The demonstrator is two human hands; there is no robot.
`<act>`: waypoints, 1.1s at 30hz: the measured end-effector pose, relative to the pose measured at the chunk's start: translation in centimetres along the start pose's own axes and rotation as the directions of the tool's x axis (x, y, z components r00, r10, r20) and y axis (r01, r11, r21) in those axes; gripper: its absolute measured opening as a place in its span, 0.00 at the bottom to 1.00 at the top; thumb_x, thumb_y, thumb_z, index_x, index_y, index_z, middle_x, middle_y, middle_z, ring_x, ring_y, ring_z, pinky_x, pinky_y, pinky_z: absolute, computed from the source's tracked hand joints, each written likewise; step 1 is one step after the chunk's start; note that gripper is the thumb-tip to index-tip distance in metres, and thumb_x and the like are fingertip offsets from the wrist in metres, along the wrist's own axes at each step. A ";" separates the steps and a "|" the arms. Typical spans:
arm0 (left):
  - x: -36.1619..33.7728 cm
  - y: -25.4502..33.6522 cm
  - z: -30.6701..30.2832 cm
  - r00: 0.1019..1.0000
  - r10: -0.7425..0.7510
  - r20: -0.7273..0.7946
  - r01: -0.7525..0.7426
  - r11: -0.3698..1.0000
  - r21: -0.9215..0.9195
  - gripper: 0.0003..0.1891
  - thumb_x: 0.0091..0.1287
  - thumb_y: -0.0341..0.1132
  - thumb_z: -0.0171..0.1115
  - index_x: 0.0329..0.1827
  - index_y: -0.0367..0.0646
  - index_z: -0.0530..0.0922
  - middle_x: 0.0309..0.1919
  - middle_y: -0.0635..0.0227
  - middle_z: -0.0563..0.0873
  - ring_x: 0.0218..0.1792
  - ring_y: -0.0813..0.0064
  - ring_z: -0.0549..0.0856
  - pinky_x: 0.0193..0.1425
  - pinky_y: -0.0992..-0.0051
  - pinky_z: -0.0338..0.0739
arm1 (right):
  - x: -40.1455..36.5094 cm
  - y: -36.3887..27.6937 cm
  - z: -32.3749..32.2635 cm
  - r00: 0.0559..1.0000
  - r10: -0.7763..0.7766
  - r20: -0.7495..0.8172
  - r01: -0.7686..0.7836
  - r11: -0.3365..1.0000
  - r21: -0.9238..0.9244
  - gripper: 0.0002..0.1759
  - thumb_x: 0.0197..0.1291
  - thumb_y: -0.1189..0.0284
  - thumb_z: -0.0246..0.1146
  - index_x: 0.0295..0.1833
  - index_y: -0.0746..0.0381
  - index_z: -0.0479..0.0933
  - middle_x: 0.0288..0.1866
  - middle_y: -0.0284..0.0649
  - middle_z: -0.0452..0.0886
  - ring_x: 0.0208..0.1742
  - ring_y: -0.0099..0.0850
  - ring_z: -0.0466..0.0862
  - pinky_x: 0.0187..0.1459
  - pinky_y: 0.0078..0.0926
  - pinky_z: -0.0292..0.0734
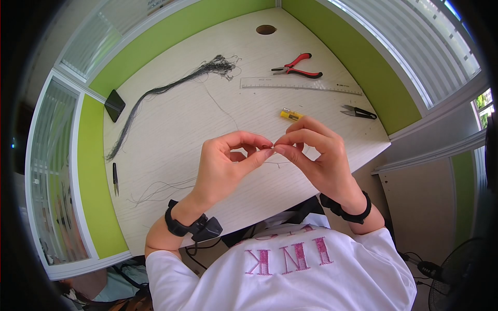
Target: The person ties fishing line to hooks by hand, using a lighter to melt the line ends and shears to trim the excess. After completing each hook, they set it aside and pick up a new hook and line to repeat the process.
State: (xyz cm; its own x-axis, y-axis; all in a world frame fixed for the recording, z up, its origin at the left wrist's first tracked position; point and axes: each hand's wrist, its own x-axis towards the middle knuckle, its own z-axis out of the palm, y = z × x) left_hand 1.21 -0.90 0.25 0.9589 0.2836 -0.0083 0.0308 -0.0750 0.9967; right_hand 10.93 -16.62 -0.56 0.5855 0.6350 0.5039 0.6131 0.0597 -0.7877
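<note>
My left hand [223, 160] and my right hand [319, 150] meet above the table, thumb and index fingertips pinched close together. A tiny reddish-brown piece shows at the left fingertips, too small to name. Fine dark threads [161, 187] trail over the table on the left and pass behind my left hand. One more strand [223, 110] runs down from the thread bundle [155, 92] toward my fingers. Another bit of thread [278, 165] shows below the fingertips. Just beyond my right hand lies a yellow tube with a label [291, 114].
Red-handled pliers [298, 67] and a clear ruler [301, 85] lie at the back right. Thread snips [359, 111] rest near the right edge. A dark phone-like slab [114, 105] leans at the left panel, with a small dark-handled tool [115, 179] nearer. Green partitions [358, 62] border the table [171, 124].
</note>
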 end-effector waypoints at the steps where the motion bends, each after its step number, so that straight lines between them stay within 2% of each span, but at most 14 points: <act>1: 0.0 0.0 -0.1 1.000 -0.001 0.001 0.001 1.000 -0.001 0.05 0.58 0.25 0.66 0.37 0.35 0.82 0.32 0.68 0.85 0.33 0.86 0.80 0.29 0.86 0.74 | 0.0 0.0 0.0 1.000 0.001 0.000 -0.001 1.000 -0.001 0.05 0.50 0.79 0.69 0.33 0.65 0.79 0.29 0.36 0.76 0.26 0.27 0.73 0.26 0.22 0.69; 6: 0.1 0.2 -0.3 0.999 -0.047 0.022 0.047 0.998 -0.028 0.06 0.59 0.24 0.65 0.38 0.34 0.82 0.33 0.67 0.85 0.33 0.85 0.81 0.29 0.86 0.74 | 0.2 0.3 -1.6 0.999 0.018 -0.039 -0.022 0.996 -0.085 0.04 0.52 0.79 0.67 0.34 0.66 0.79 0.31 0.37 0.75 0.27 0.27 0.74 0.27 0.23 0.70; 8: 0.1 1.0 -0.2 0.999 -0.050 0.018 0.051 0.998 -0.043 0.05 0.58 0.24 0.63 0.37 0.33 0.82 0.34 0.65 0.85 0.31 0.85 0.78 0.29 0.86 0.71 | 0.2 2.3 -3.8 0.988 -0.007 -0.152 -0.046 0.940 -0.339 0.06 0.52 0.78 0.67 0.35 0.66 0.78 0.33 0.37 0.76 0.28 0.28 0.75 0.28 0.23 0.71; 10: 0.1 1.2 -0.4 0.998 -0.056 -0.004 0.055 0.997 -0.055 0.05 0.58 0.24 0.62 0.36 0.32 0.81 0.36 0.63 0.85 0.28 0.85 0.76 0.29 0.85 0.68 | -0.4 4.4 -6.3 0.963 0.100 -0.251 -0.235 0.769 -0.595 0.08 0.53 0.76 0.65 0.40 0.64 0.77 0.38 0.38 0.79 0.34 0.35 0.79 0.35 0.29 0.74; 13: 0.3 1.3 -0.8 0.996 -0.084 -0.030 0.080 0.991 -0.110 0.05 0.58 0.24 0.61 0.35 0.33 0.81 0.35 0.61 0.85 0.25 0.86 0.73 0.27 0.85 0.66 | -2.2 7.4 -9.9 0.972 0.095 -0.213 -0.232 0.491 -0.839 0.14 0.50 0.77 0.65 0.45 0.62 0.77 0.43 0.39 0.79 0.46 0.40 0.77 0.48 0.35 0.71; 17: 0.4 1.2 -1.2 0.991 -0.136 0.011 0.135 0.965 -0.226 0.05 0.58 0.25 0.61 0.36 0.34 0.80 0.34 0.60 0.85 0.24 0.86 0.71 0.27 0.84 0.65 | -3.3 9.1 -10.7 0.982 0.124 -0.142 -0.183 0.452 -0.873 0.15 0.51 0.77 0.65 0.46 0.62 0.76 0.44 0.40 0.78 0.49 0.40 0.76 0.52 0.38 0.67; 19: 0.4 1.2 -1.2 0.989 -0.143 0.025 0.145 0.960 -0.239 0.06 0.57 0.25 0.62 0.37 0.34 0.79 0.33 0.59 0.85 0.23 0.86 0.71 0.27 0.84 0.64 | -3.4 9.1 -10.8 0.961 0.236 -0.147 -0.240 0.442 -0.864 0.15 0.51 0.76 0.64 0.47 0.62 0.76 0.43 0.41 0.78 0.51 0.40 0.75 0.55 0.40 0.64; 23: 0.4 1.6 -1.1 0.992 -0.125 -0.021 0.116 0.962 -0.248 0.06 0.57 0.25 0.62 0.37 0.35 0.78 0.33 0.59 0.85 0.23 0.86 0.71 0.28 0.84 0.64 | -3.6 9.1 -10.7 0.958 0.256 -0.130 -0.228 0.407 -0.884 0.14 0.54 0.76 0.63 0.48 0.63 0.75 0.44 0.44 0.76 0.47 0.41 0.76 0.51 0.37 0.69; 25: 0.4 1.6 -1.5 0.992 -0.118 -0.043 0.106 0.969 -0.223 0.07 0.57 0.24 0.63 0.37 0.35 0.77 0.33 0.59 0.85 0.23 0.85 0.71 0.28 0.84 0.64 | -3.5 8.4 -9.7 0.925 0.237 -0.297 -0.380 0.575 -0.725 0.13 0.59 0.76 0.60 0.50 0.66 0.73 0.45 0.44 0.75 0.39 0.36 0.78 0.42 0.30 0.73; 26: 0.4 1.4 -1.9 0.996 -0.086 -0.013 0.080 0.969 -0.235 0.07 0.59 0.25 0.64 0.39 0.35 0.78 0.34 0.60 0.86 0.30 0.83 0.78 0.30 0.85 0.68 | -3.1 7.5 -9.1 0.927 0.234 -0.294 -0.376 0.579 -0.724 0.13 0.59 0.76 0.60 0.50 0.66 0.73 0.45 0.44 0.75 0.39 0.36 0.78 0.42 0.30 0.73; 28: 0.3 1.3 -1.9 0.998 -0.060 0.018 0.063 0.967 -0.249 0.07 0.60 0.26 0.65 0.40 0.35 0.78 0.35 0.61 0.86 0.38 0.80 0.85 0.32 0.86 0.72 | -2.3 3.8 -7.2 0.915 0.288 -0.282 -0.348 0.918 -0.192 0.11 0.64 0.76 0.56 0.51 0.69 0.70 0.44 0.41 0.72 0.32 0.27 0.76 0.35 0.22 0.72; 30: 0.4 1.5 -1.5 0.997 -0.058 -0.044 0.046 0.973 -0.224 0.06 0.58 0.26 0.64 0.37 0.36 0.78 0.33 0.58 0.86 0.25 0.84 0.74 0.29 0.84 0.67 | -2.1 1.1 -5.0 0.936 0.340 -0.087 -0.314 0.923 0.222 0.11 0.66 0.76 0.54 0.52 0.70 0.68 0.44 0.35 0.67 0.33 0.19 0.68 0.35 0.15 0.66; 32: 0.3 2.0 -1.3 0.997 -0.055 -0.052 0.044 0.981 -0.188 0.06 0.58 0.25 0.64 0.37 0.35 0.78 0.33 0.58 0.86 0.27 0.83 0.77 0.30 0.84 0.69 | -1.9 -0.8 -3.0 0.894 0.431 0.125 -0.442 0.796 0.414 0.14 0.66 0.73 0.56 0.54 0.67 0.67 0.37 0.32 0.69 0.34 0.16 0.66 0.34 0.13 0.61; 33: 0.2 2.0 -1.2 0.996 -0.052 -0.068 0.041 0.987 -0.154 0.06 0.58 0.25 0.64 0.37 0.35 0.78 0.33 0.58 0.86 0.30 0.81 0.80 0.31 0.84 0.71 | -1.7 -1.1 -1.6 0.909 0.403 0.106 -0.403 0.782 0.476 0.16 0.64 0.71 0.60 0.54 0.66 0.68 0.33 0.30 0.69 0.31 0.15 0.65 0.32 0.12 0.59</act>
State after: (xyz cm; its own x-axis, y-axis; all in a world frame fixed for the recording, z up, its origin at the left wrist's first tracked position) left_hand 1.09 0.10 2.38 0.9346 0.3514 -0.0549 0.0264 0.0853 0.9960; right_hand 10.12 -19.03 0.02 0.7230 0.6832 0.1025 -0.0087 0.1573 -0.9875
